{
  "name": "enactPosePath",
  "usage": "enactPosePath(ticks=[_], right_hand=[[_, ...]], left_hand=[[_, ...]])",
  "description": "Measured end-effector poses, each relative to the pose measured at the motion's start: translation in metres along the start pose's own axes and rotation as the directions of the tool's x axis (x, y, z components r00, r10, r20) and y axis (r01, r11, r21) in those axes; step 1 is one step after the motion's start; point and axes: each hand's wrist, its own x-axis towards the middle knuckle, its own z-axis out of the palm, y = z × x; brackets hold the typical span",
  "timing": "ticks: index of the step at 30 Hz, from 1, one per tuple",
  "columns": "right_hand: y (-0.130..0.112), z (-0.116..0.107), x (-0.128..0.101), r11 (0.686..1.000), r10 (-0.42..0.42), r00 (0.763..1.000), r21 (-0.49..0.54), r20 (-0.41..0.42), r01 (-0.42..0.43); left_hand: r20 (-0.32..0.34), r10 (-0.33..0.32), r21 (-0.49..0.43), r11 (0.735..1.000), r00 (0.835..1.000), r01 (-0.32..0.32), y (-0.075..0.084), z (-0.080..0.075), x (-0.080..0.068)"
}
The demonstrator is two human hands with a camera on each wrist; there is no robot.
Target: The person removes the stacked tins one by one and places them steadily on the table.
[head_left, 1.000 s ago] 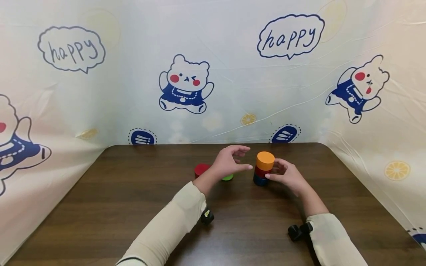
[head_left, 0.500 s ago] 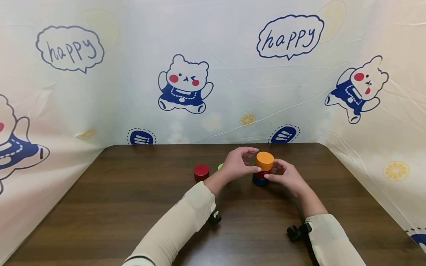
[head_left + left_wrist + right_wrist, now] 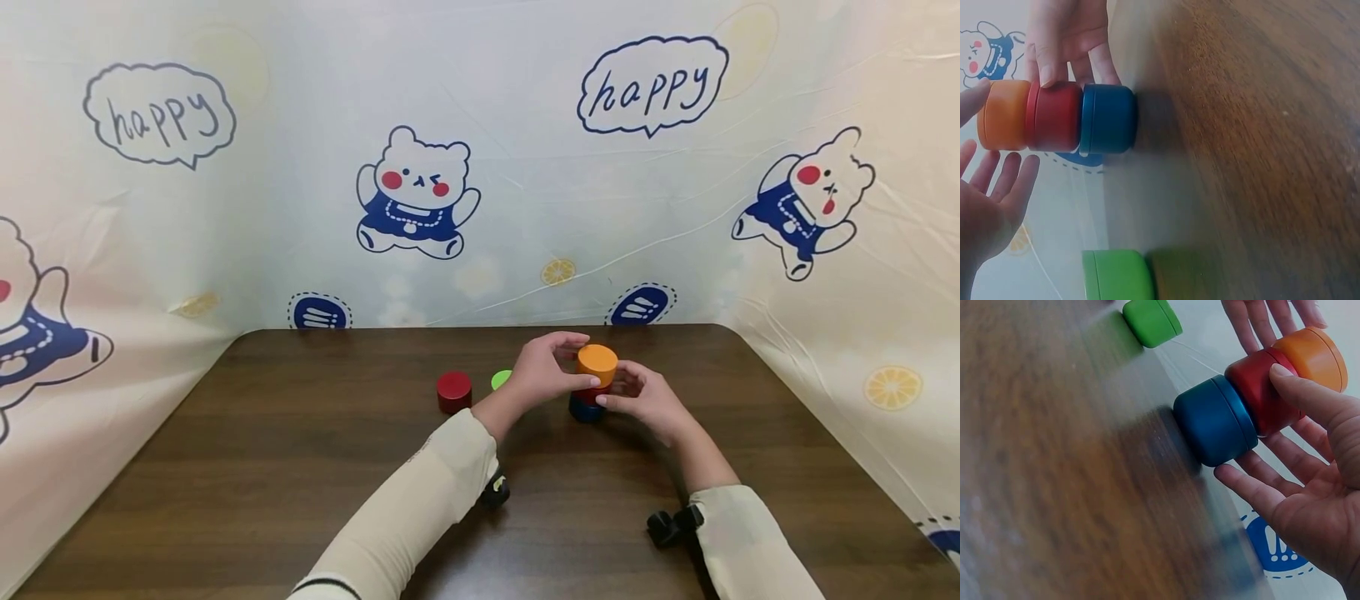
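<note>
Three small round lidded jars stand stacked at the right of the table: a blue jar (image 3: 1110,119) at the bottom, a red jar (image 3: 1260,390) in the middle, an orange jar (image 3: 597,363) on top. My left hand (image 3: 546,367) holds the orange jar from the left, its thumb in front and fingers behind. From the right, my right hand (image 3: 647,403) grips the red middle jar, thumb on its near side. In the right wrist view, its lower fingers spread beside the blue jar.
A second red jar (image 3: 454,392) stands left of the stack. Between them is a green jar (image 3: 501,379), partly hidden by my left hand in the head view. A printed curtain (image 3: 525,183) hangs behind the brown wooden table (image 3: 315,467).
My left hand has moved right, from beside the stack onto the orange jar. That has uncovered the separate red jar. My right hand has stayed at the stack.
</note>
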Motion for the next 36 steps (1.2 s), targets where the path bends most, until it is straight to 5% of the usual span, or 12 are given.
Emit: enactPosePath(ticks=[20,36], right_hand=[[0.0000,-0.0018,-0.0002,1.000,0.012,1.000,-0.004,0.007,-0.012],[-0.0006,-0.0018,-0.0005,1.000,0.019,1.000,0.005,0.013,-0.019]], left_hand=[[-0.013,-0.044,0.052,0.998,0.999,0.045,0.0010,0.0052,0.0032],[-0.006,-0.016,0.026,1.000,1.000,0.016,-0.0002,0.0010,-0.0024]])
